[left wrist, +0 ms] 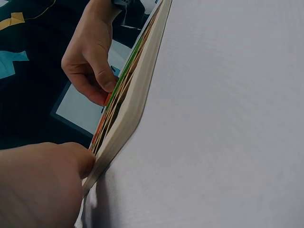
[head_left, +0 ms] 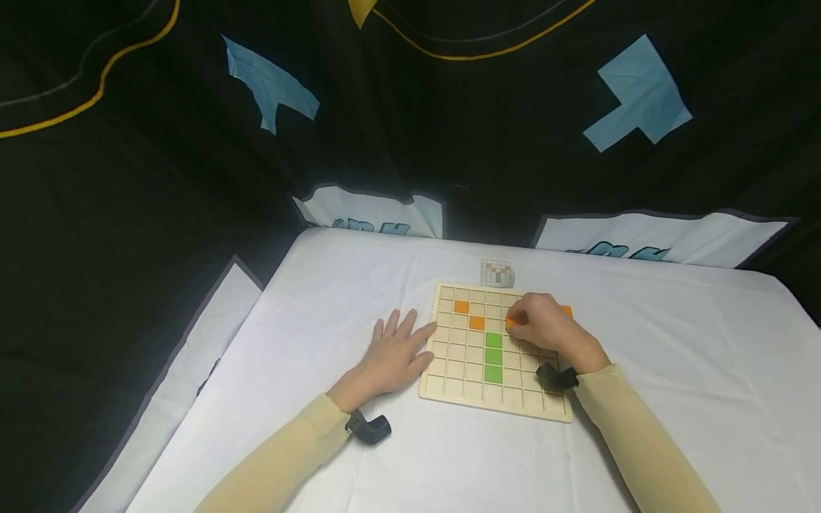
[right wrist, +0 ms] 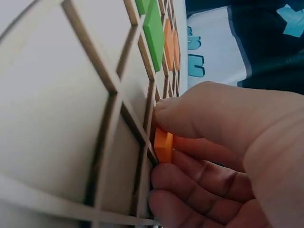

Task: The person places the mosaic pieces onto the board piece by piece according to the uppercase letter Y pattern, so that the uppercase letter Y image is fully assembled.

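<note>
A pale wooden grid board [head_left: 458, 388] lies on the white cloth. My right hand [head_left: 545, 324] pinches an orange square tile [right wrist: 164, 145] between thumb and fingers, low over the right part of the grid. In the grid sit two orange tiles [head_left: 461, 306] running diagonally and a column of green tiles [head_left: 493, 356]. Another orange piece [head_left: 567, 311] shows just past my right hand, partly hidden by it. My left hand [head_left: 394, 356] rests with spread fingers on the cloth, its thumb and forefinger at the board's left edge. The left wrist view shows that hand [left wrist: 42, 180] against the board's side.
Behind the board lies a small card [head_left: 497, 273] printed with a coloured grid pattern. White cloth [head_left: 693, 356] covers the table. Dark fabric [head_left: 410, 128] with blue and yellow shapes hangs beyond the table's far edge. Each wrist wears a black camera mount [head_left: 368, 429].
</note>
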Demonstrator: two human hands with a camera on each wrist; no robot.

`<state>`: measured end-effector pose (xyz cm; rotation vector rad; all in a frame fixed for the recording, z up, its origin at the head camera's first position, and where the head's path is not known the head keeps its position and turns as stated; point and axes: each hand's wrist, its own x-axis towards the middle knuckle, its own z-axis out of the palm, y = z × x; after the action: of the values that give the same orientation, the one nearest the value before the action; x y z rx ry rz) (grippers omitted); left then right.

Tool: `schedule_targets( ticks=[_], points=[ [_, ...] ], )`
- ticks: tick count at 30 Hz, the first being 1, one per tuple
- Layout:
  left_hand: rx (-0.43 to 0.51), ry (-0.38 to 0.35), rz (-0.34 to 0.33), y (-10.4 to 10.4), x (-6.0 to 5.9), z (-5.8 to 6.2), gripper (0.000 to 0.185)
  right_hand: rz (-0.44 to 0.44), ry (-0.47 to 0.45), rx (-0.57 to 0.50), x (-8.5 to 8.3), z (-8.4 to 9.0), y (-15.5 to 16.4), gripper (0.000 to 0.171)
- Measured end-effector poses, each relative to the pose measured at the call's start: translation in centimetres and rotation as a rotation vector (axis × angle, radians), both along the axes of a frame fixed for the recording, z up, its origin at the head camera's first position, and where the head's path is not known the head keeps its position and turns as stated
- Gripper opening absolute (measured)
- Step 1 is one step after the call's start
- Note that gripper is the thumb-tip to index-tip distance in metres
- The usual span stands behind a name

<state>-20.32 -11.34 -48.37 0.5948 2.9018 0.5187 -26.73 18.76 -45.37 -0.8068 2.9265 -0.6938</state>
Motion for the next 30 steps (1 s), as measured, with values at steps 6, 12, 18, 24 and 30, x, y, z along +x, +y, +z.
schedule_targets(
  ticks=[6, 12, 18, 24, 30],
  points=[
    [0.001, 0.005, -0.001, -0.03, 0.05, -0.02, 0.056, -0.032, -0.038, 0.032, -0.03, -0.14, -0.27, 0.011],
    [0.002, 0.003, -0.005, -0.09, 0.08, 0.09, 0.057, -0.048, -0.042, 0.043, 0.01, -0.27, -0.40, 0.015],
    [0.007, 0.010, -0.006, -0.15, 0.03, -0.03, 0.057, -0.050, -0.060, 0.054, 0.07, -0.09, -0.59, 0.019],
    [0.011, 0.009, -0.004, -0.09, -0.02, -0.13, 0.057, -0.037, -0.058, 0.036, 0.11, -0.19, -0.50, 0.020],
    [0.008, 0.009, 0.000, -0.07, 0.01, -0.02, 0.057, -0.026, -0.047, 0.029, -0.02, -0.33, -0.44, 0.020]
  ],
)
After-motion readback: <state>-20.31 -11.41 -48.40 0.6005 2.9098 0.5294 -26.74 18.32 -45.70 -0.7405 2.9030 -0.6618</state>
